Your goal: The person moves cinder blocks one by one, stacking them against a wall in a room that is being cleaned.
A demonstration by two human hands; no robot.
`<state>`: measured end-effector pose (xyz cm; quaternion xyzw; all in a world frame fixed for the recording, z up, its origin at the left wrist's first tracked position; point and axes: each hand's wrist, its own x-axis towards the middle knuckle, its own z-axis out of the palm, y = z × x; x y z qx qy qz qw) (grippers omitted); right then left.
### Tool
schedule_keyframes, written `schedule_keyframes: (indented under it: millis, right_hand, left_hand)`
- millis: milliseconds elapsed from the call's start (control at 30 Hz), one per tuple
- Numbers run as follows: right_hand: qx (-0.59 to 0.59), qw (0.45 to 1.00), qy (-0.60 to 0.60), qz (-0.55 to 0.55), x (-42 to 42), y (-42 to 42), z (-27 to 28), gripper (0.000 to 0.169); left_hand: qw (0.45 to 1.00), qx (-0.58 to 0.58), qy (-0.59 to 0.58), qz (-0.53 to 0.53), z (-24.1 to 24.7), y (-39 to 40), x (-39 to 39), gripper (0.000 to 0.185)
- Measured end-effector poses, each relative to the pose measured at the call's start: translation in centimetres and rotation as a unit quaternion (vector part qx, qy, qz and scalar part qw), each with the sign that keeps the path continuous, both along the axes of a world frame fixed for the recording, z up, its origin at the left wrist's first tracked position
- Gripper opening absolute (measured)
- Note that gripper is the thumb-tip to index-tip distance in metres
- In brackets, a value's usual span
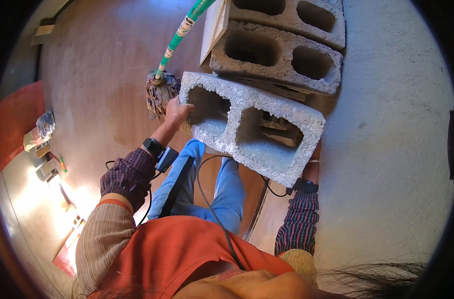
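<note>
A grey two-hole concrete block [232, 130] is tilted in front of my legs, its right end lower in the picture than its left. My left hand [178, 112] grips the block's left end, with the thumb at the rim of the left hole. At the other end my right hand [316, 152] is mostly hidden behind the block; only a sliver by the wrist shows, close to the wall. Its fingers cannot be seen. Through the right-hand hole, pieces of wood [281, 129] are visible beyond the block.
More hollow concrete blocks [283, 46] stand along the plastered wall [380, 130], with a wooden board [215, 30] beside them. A mop head [161, 91] with a green handle [182, 35] rests on the brown floor [96, 74]. Black cables [202, 179] hang around my arms.
</note>
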<state>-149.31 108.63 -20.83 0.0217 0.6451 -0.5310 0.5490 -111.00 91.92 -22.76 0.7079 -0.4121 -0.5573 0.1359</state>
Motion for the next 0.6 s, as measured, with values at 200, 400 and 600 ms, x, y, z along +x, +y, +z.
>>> schedule_keyframes:
  millis: [200, 400, 600]
  right_hand:
    - [0.033, 0.999, -0.008, -0.012, 0.5, -0.3, 0.5, 0.058]
    - [0.106, 0.994, -0.008, -0.039, 1.3, -0.3, 2.0, 0.056]
    - [0.023, 0.997, -0.016, -0.066, 3.4, 1.1, 4.7, 0.052]
  left_hand:
    - [0.996, 0.003, 0.070, 0.053, -0.1, 0.7, 0.3, 0.034]
    - [0.994, 0.010, 0.088, 0.056, 0.6, 0.8, 0.4, 0.034]
    - [0.993, 0.024, 0.096, 0.057, -0.6, 1.5, 1.0, 0.034]
